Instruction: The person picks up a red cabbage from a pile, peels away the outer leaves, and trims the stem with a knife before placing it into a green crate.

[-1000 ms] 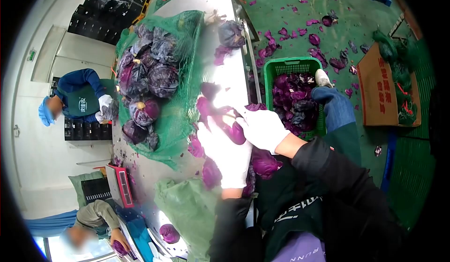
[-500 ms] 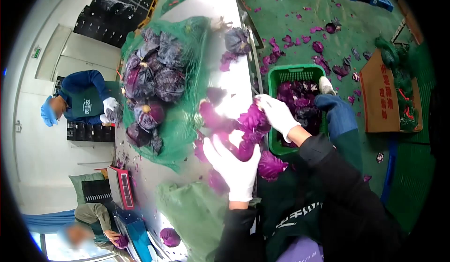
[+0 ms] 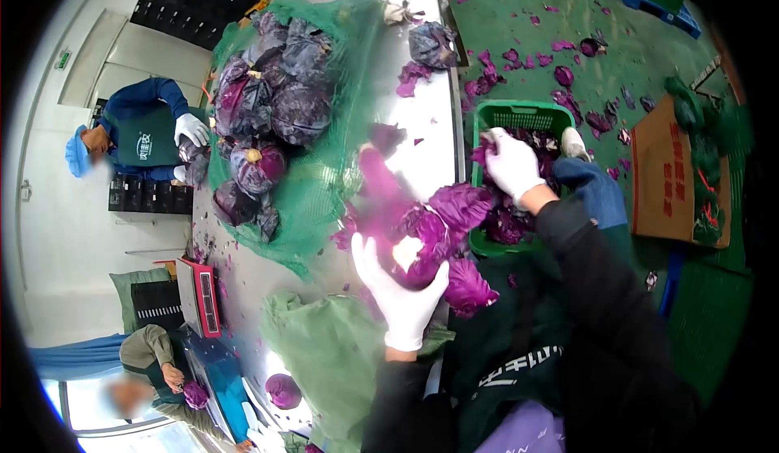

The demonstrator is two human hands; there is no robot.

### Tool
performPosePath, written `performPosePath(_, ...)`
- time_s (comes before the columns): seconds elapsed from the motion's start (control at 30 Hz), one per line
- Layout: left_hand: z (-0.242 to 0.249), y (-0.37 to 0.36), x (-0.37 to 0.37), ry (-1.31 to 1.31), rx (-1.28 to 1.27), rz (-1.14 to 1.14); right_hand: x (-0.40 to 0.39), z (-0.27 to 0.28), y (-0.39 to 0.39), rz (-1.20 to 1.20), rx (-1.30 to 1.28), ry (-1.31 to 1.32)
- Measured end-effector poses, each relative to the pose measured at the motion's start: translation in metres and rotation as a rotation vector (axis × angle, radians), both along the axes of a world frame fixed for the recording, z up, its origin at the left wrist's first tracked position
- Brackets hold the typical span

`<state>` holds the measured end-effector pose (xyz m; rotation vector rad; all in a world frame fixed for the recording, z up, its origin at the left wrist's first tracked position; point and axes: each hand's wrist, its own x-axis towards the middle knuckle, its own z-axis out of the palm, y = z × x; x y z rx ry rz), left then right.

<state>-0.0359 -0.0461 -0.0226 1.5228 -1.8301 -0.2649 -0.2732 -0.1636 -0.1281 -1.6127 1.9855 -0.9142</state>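
- Cabbage point(image 3: 423, 230): purple, rounded, its pale stem end facing upward, cupped by the left hand point(image 3: 402, 300); a ruffled outer leaf point(image 3: 462, 204) flared at its side.
- Scrap point(image 3: 479, 155): purple, mostly hidden, in the right hand's point(image 3: 514, 163) fingers at the crate's point(image 3: 519, 111) rim.

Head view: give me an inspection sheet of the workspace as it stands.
Surface: tabletop, partly lost in glare, leaf scraps on it.
Job's things: red cabbage, pale patch facing the camera; green crate beside the tabletop, holding purple leaves.
Clutter: loose leaves on tabletop and floor; green mesh sack with more cabbages.
Grippers: left hand cups the red cabbage; right hand over the crate, grip unclear.
Cables: nothing seen.
Surroundings: two co-workers; cardboard box with green netting.
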Motion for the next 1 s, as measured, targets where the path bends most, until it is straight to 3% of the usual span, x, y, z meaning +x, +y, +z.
performPosePath(0.07,0.005,0.001,0.009,0.025,0.034,-0.039,-0.018,0.027,0.001,0.054,0.024,0.035)
performPosePath(0.1,0.008,-0.001,0.01,0.021,0.088,-0.044,-0.017,0.068,0.01,0.092,0.07,0.004)
performPosePath(0.17,0.019,-0.004,0.008,-0.077,0.112,-0.099,-0.011,0.098,0.019,0.279,-0.082,-0.086)
performPosePath(0.2,0.022,-0.008,0.006,-0.14,0.109,-0.138,-0.006,0.126,0.024,0.44,0.084,-0.247)
performPosePath(0.23,0.025,-0.012,0.005,-0.154,0.134,-0.16,0.0,0.131,0.026,0.601,0.088,-0.219)
performPosePath(0.27,0.029,-0.013,0.005,-0.173,0.166,-0.186,0.009,0.125,0.031,0.686,-0.075,-0.164)
performPosePath(0.33,0.033,-0.017,0.006,-0.2,0.203,-0.236,0.024,0.117,0.03,0.795,-0.054,-0.067)
performPosePath(0.43,0.036,-0.021,0.012,-0.218,0.217,-0.285,0.027,0.117,0.015,0.84,-0.053,-0.088)
performPosePath(0.47,0.035,-0.022,0.013,-0.217,0.213,-0.298,0.026,0.117,0.012,0.838,-0.165,-0.058)
performPosePath(0.53,0.036,-0.024,0.012,-0.207,0.225,-0.294,0.024,0.13,0.01,0.864,-0.122,0.082)
performPosePath(0.63,0.039,-0.027,0.009,-0.185,0.256,-0.271,0.032,0.123,0.012,0.83,-0.291,0.252)
performPosePath(0.73,0.039,-0.027,0.01,-0.215,0.226,-0.303,0.035,0.118,-0.005,0.654,-0.329,0.145)
performPosePath(0.93,0.027,-0.019,0.02,-0.176,0.187,-0.281,0.037,0.114,0.004,0.62,-0.314,0.096)
performPosePath(1.0,0.025,-0.017,0.02,-0.176,0.167,-0.291,0.043,0.102,0.0,0.654,-0.136,0.178)
